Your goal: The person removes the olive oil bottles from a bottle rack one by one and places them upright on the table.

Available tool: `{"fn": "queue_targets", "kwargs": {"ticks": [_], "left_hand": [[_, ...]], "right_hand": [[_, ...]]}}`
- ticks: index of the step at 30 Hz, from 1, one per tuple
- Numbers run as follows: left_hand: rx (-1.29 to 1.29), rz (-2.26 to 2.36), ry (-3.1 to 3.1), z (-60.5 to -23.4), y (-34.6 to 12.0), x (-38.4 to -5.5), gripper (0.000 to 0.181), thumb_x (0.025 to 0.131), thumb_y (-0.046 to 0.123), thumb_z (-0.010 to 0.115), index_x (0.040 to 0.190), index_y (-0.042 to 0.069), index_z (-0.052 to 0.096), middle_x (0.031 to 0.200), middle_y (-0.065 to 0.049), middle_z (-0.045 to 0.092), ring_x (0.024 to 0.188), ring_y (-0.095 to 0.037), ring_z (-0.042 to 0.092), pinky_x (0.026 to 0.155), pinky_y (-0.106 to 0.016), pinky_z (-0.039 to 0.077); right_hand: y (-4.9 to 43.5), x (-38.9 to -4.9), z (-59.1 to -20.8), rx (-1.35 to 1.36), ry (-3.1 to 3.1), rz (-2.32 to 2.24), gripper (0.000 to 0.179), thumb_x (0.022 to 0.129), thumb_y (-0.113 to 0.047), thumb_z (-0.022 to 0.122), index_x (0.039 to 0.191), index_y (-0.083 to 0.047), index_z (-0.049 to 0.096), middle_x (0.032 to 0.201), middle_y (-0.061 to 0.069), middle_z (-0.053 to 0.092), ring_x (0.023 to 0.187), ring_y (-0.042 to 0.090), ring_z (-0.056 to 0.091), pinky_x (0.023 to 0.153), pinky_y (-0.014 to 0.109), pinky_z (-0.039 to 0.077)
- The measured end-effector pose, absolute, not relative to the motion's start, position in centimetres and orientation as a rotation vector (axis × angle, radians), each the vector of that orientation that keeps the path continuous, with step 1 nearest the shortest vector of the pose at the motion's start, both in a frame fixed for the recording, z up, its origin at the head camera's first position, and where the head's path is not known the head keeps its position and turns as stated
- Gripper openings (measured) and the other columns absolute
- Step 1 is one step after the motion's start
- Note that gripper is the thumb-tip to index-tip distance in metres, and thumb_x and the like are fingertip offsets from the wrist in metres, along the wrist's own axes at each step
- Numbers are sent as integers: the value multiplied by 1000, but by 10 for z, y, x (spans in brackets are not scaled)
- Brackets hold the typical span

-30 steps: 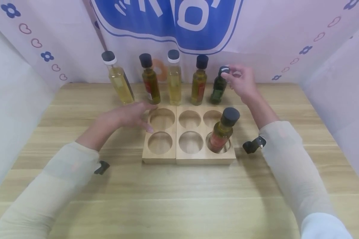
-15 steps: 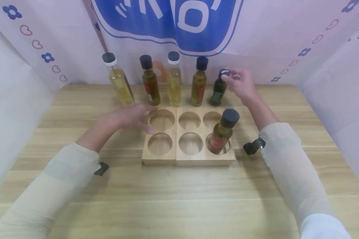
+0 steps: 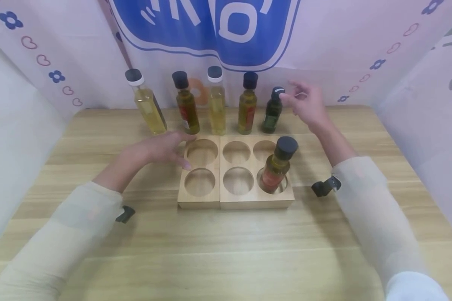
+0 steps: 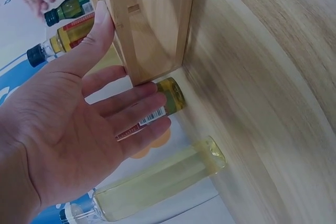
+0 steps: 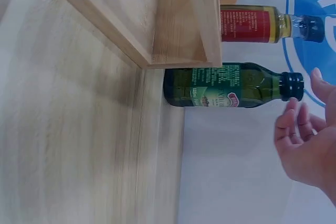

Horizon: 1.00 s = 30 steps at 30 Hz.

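Note:
My left hand (image 3: 162, 150) rests at the left side of a wooden bottle rack (image 3: 233, 205) with round holes. In the left wrist view its fingers are extended, with the thumb against the rack's edge. My right hand (image 3: 306, 104) is beside the black cap of a small dark green oil bottle (image 5: 226, 86). Its thumb and fingers are spread around the cap, and the bottle stands upright behind the rack. An oil bottle with a red label (image 3: 275, 171) stands tilted in the front right hole.
Behind the rack, from left to right, are a clear yellow oil bottle (image 3: 148, 106), a red-labelled bottle (image 3: 187, 108), another clear yellow bottle (image 3: 217, 108) and a second red-labelled bottle (image 3: 247, 108). A printed cloth (image 3: 324, 46) hangs at the table's back edge.
My right hand has loosened from the dark green bottle's cap and shifted slightly right, away from it. The left hand keeps its place at the rack. The head view has shifted a little.

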<state>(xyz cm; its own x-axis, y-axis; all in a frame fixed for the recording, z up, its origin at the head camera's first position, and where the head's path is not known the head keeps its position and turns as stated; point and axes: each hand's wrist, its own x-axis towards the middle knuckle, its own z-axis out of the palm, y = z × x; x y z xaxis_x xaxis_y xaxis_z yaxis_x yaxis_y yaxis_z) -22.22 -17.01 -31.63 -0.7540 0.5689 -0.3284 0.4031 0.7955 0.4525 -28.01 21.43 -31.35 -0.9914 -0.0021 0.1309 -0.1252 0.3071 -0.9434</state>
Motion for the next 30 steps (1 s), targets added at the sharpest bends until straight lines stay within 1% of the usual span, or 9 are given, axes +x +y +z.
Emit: {"fn": "queue_targets", "kwargs": {"ticks": [5,11,15,21,24,26,30], "left_hand": [[750,505,2533,-317,-173,-223,91,86,28,86,153,-10,38,157,-31,39,146,-49,35,120,-61,31],[814,515,2542,-321,-177,-224,90,86,30,86,152,-11,39,156,-32,41,145,-50,37,120,-61,32],[858,526,2543,-323,-181,-225,90,86,32,85,151,-12,40,155,-32,41,145,-49,39,120,-60,33],[900,504,2552,-322,-185,-222,92,87,37,84,152,-11,39,156,-32,41,145,-50,38,120,-61,31],[913,506,2557,-323,-187,-222,93,88,38,83,152,-11,38,156,-32,40,145,-50,37,121,-61,30],[916,505,2565,-325,-188,-222,94,88,40,83,153,-11,38,156,-32,40,146,-50,37,121,-61,30],[895,519,2572,-327,-188,-222,97,86,41,84,155,-8,37,157,-31,39,146,-50,35,121,-62,30]], "right_hand": [[218,-267,-306,183,-2359,1774,54,96,-9,74,146,-3,56,89,-1,56,68,8,54,52,16,44],[219,-251,-299,354,-2334,1668,39,95,-5,74,133,-2,68,80,-1,60,58,9,49,50,17,43],[218,-238,-294,458,-2365,1630,32,95,-6,73,126,0,71,79,0,64,60,12,53,50,19,46],[218,-218,-290,560,-2414,1618,29,98,-10,72,126,0,71,84,2,70,64,15,57,54,21,48],[219,-210,-290,598,-2396,1635,28,98,-9,71,125,0,72,84,0,71,63,15,56,55,20,48],[220,-207,-290,624,-2364,1668,27,98,-6,69,124,2,72,83,3,71,62,15,56,55,21,48],[222,-201,-293,660,-2327,1732,24,98,0,67,120,1,74,80,6,70,62,15,57,55,20,49]]}}
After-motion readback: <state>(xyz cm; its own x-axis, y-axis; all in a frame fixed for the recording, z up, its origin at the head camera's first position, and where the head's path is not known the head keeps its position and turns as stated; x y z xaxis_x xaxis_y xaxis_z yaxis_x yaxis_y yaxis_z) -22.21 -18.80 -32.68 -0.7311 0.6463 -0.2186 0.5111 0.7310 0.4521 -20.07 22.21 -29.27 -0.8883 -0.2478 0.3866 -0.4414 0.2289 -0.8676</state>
